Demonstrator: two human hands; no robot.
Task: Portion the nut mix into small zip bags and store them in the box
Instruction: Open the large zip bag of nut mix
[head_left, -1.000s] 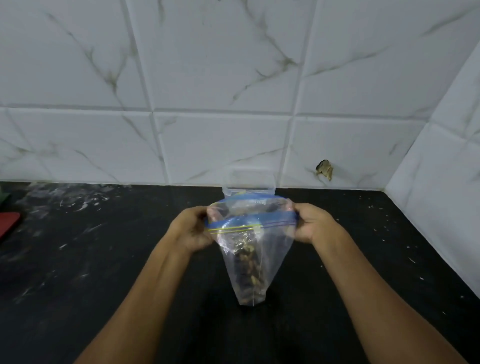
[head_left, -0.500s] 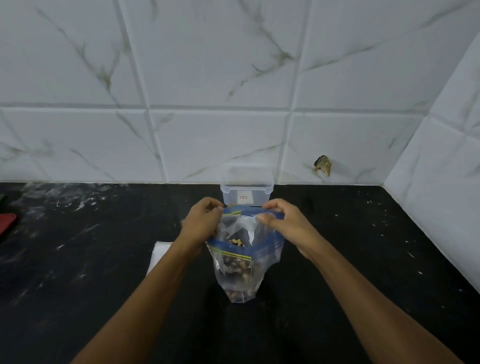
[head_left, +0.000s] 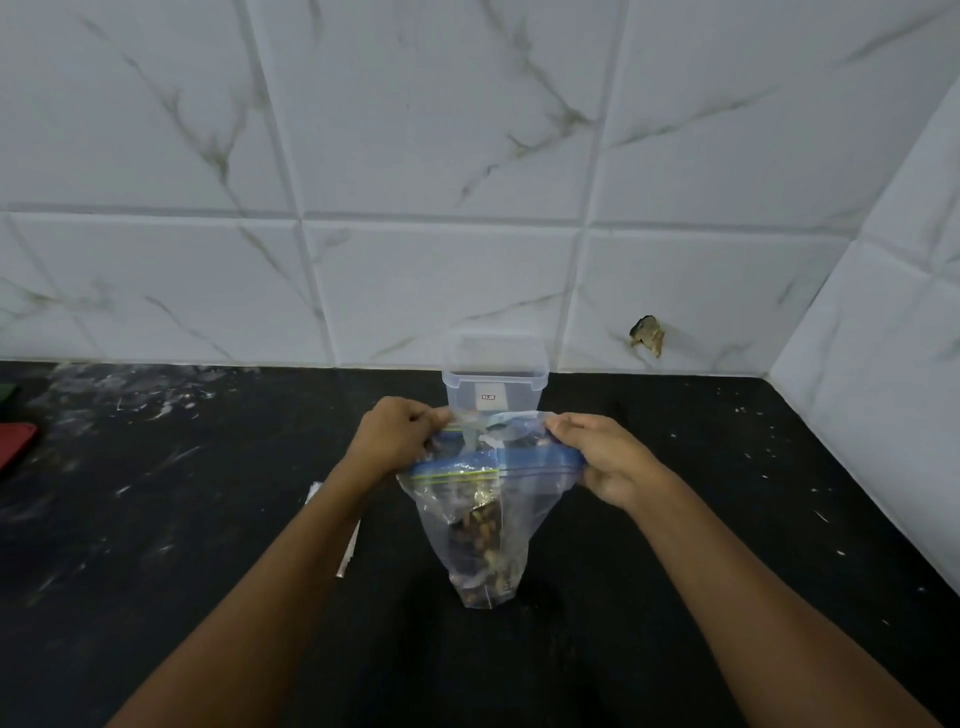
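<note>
Near the back edge of the black counter (head_left: 156, 519), just in front of the white marble-tiled wall (head_left: 467, 156), you are holding a clear zip bag (head_left: 488, 525) upright between both hands. Your left hand (head_left: 397, 439) pinches the left end of the bag's blue zip strip, fingers curled around the plastic. Your right hand (head_left: 605, 460) pinches the right end the same way, so the mouth is stretched wide between them. A small amount of nut mix (head_left: 483, 551) sits in the narrow bottom of the bag, whose lower tip seems to rest on the counter, though contact is hard to confirm. Behind the bag, close to the wall, stands a clear plastic box (head_left: 493, 387) with no lid on, apparently empty. Some flat pale plastic (head_left: 349, 545), perhaps spare bags, lies on the counter beside your left forearm. A red object (head_left: 15, 441) sits at the counter's left edge. The step in hand looks like sealing this portion: the zip appears not fully pressed shut. Next you would likely run your fingers along the strip to close it, then place the bag into the box behind.
</note>
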